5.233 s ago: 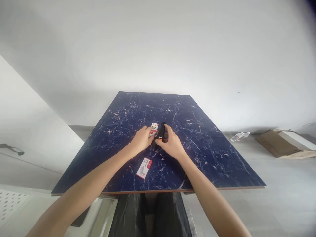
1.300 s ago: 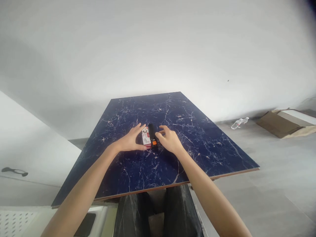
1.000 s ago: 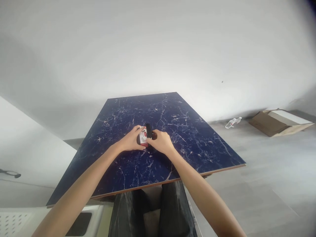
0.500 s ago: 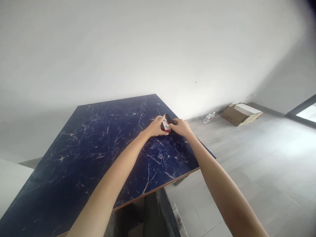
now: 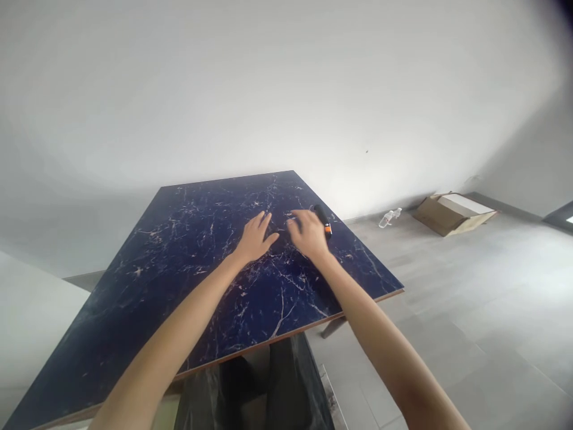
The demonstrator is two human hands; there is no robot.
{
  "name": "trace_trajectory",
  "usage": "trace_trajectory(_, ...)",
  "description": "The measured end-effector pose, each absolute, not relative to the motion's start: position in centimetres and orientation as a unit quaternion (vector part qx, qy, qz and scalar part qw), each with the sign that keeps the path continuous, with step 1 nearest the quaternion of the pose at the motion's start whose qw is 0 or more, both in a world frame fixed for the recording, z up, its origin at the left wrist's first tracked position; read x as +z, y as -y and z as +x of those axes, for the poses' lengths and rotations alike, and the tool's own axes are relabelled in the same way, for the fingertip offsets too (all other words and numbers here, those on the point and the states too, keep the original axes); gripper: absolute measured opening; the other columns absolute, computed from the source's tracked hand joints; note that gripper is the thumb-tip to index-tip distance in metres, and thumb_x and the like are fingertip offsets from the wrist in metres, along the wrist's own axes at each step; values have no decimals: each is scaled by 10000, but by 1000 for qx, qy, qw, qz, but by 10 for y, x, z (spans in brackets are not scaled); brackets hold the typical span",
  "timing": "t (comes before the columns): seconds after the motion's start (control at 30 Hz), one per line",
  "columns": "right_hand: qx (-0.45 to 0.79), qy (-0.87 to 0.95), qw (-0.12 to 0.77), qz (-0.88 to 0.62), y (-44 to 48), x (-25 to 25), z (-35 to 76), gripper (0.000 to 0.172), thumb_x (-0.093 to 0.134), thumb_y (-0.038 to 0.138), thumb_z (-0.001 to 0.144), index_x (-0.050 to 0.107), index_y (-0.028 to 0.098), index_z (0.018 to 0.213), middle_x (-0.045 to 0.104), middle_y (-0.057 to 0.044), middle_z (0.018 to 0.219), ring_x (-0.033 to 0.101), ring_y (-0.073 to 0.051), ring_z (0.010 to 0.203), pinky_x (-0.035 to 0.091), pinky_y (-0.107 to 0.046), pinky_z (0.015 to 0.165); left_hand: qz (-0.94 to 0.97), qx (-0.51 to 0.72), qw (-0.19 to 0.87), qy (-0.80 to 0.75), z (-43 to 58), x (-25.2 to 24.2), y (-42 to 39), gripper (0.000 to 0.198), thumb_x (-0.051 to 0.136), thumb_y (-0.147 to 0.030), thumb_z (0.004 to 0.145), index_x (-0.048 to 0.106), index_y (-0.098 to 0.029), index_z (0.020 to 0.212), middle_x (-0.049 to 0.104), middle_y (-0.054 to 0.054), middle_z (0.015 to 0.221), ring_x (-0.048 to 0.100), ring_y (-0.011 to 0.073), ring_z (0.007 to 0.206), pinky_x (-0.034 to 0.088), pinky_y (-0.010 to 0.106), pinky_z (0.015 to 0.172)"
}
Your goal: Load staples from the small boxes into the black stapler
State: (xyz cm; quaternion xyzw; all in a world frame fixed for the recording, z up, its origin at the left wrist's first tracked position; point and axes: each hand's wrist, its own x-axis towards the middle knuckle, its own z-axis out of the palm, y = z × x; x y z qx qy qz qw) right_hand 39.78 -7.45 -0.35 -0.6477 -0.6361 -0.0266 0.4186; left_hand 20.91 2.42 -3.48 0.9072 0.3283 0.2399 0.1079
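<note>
A small dark object, black with an orange and white patch at its near end, lies on the blue marbled tabletop. Its kind is not clear. My right hand is just left of it and partly covers it, with fingers bent and apart and nothing visible in them. To the left, my left hand hovers over or rests on the tabletop, fingers spread, holding nothing. A gap of bare tabletop separates the two hands.
A white wall stands behind the table. On the grey tiled floor to the right are clear plastic bottles and a cardboard box. My dark-clothed legs are beneath the table's near edge.
Both hands have let go of the small item with a red and white label, which no longer shows that label. The hands have moved apart, the left one leftward. The view has shifted slightly.
</note>
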Motion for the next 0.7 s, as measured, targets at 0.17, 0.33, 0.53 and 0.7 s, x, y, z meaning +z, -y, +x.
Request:
trace_trajectory(0.17, 63, 815, 271, -508, 35, -17, 306, 684, 378, 594, 1001, 419, 158, 1526, 329, -126, 1626, 305, -287, 1496, 227, -440, 1232, 900, 235, 52, -364, 102, -32, -13, 603, 276, -527, 1027, 473, -199, 1493, 486, 139, 1520, 390, 310, 1442, 254, 508, 1200)
trace_trajectory(0.33, 121, 836, 164, -509, 17, -39, 281, 881, 357, 751, 932, 358, 139, 1566, 242, -150, 1649, 186, -336, 1538, 122, -501, 1254, 911, 131, 76, -384, 55, -46, -9, 707, 332, -643, 982, 424, -217, 1538, 306, 127, 1640, 250, 356, 1517, 187, 573, 1213)
trace_trajectory(0.53, 106, 826, 167, -528, 19, -34, 277, 842, 272, 733, 963, 471, 122, 1507, 342, -169, 1607, 303, -333, 1500, 204, -484, 1238, 903, 104, 89, -408, 57, -48, -9, 750, 295, -693, 971, 415, -224, 1543, 264, 130, 1654, 212, 356, 1531, 159, 585, 1215)
trace_trajectory(0.7, 108, 827, 204, -513, 27, -23, 285, 698, 260, 663, 1006, 666, 196, 1330, 578, -120, 1446, 507, -292, 1375, 394, -435, 1140, 897, 69, 112, -423, 57, -41, -2, 780, 197, -714, 974, 366, -238, 1570, 183, 84, 1678, 136, 334, 1552, 119, 575, 1234)
